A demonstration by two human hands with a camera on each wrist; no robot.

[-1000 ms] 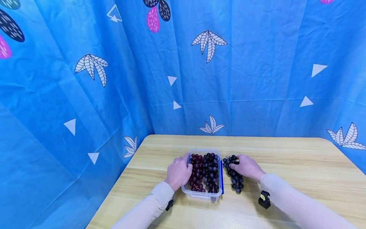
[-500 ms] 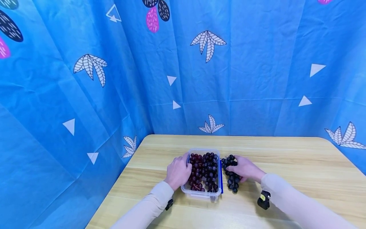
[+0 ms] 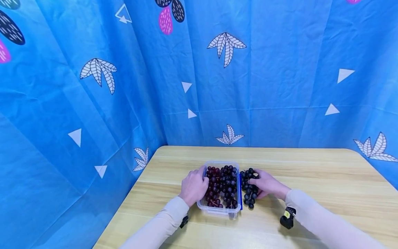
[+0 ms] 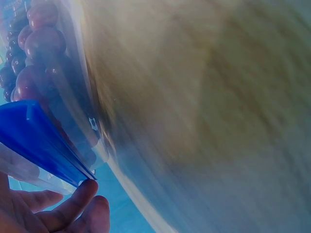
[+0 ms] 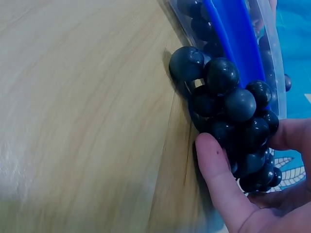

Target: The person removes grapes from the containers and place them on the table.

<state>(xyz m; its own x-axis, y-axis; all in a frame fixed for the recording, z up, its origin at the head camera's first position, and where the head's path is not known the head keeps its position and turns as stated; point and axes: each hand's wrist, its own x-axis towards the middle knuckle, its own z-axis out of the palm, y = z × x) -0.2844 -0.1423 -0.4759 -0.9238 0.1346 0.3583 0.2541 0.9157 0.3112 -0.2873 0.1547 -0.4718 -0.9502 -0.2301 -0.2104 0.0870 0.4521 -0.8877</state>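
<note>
A clear plastic food container [image 3: 219,210] stands on the table, holding a reddish bunch of grapes [image 3: 214,188] on its left and a black bunch of grapes [image 3: 229,186] on its right. My left hand [image 3: 194,185] grips the container's left side; in the left wrist view its fingers [image 4: 73,208] lie by a blue locking flap [image 4: 43,141]. To the right of the container, my right hand [image 3: 268,183] holds another black bunch of grapes [image 3: 248,199], with thumb and fingers on either side of it. In the right wrist view that bunch [image 5: 240,104] is beside the other blue flap [image 5: 235,36].
The light wooden table [image 3: 326,193] extends around the container, mostly to the right. A blue patterned curtain [image 3: 280,76] hangs behind the table and along its left side. Black devices are strapped under both wrists.
My right hand has shifted its grip on the loose bunch, and the bunch's lower end has swung left, closer to the container. My left hand and the container stay put.
</note>
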